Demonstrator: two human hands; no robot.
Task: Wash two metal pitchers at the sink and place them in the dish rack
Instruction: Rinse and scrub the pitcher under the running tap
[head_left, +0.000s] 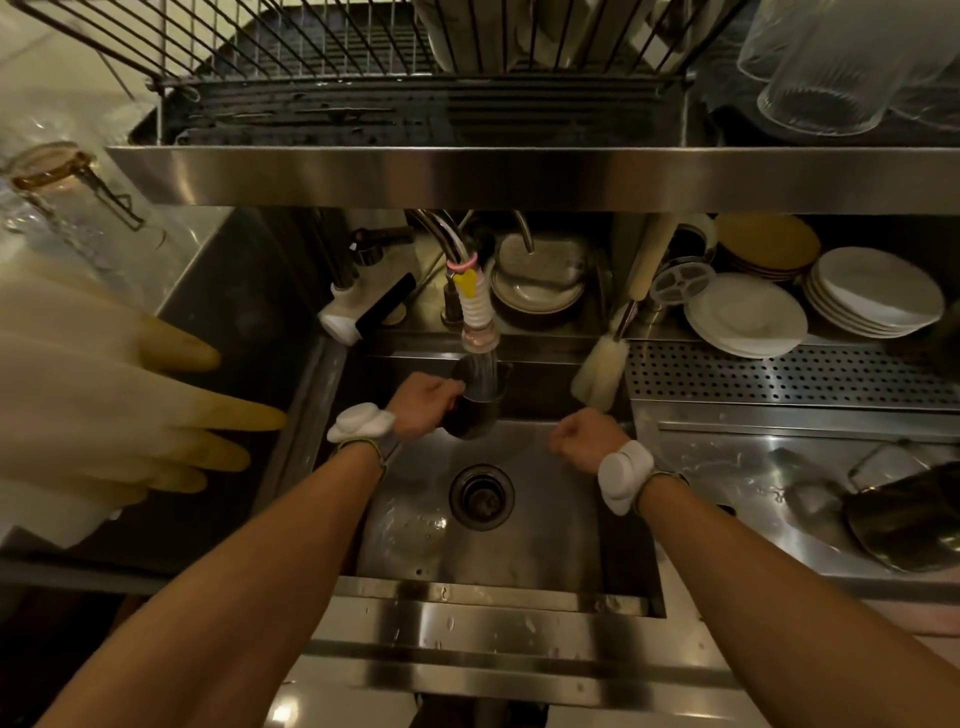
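Currently the left grip (421, 408) is clamping one pitcher (475, 418) under the running faucet (479, 312) at the far side of the sink (545, 530); the right grip (584, 434) is sitting curled together on nothing. Filling water is adding weight, so the wet metal could be slipping one-handed.

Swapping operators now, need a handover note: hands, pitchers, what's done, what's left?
Left hand: grips a pitcher under the running tap, over the sink.
Right hand: fingers curled, holds nothing, over the sink.
Second pitcher: lies on the counter right of the sink.
Done: nothing finished; first pitcher is under the water.
Left: finish it, wash the second, put both in the rack above; neither is there yet.
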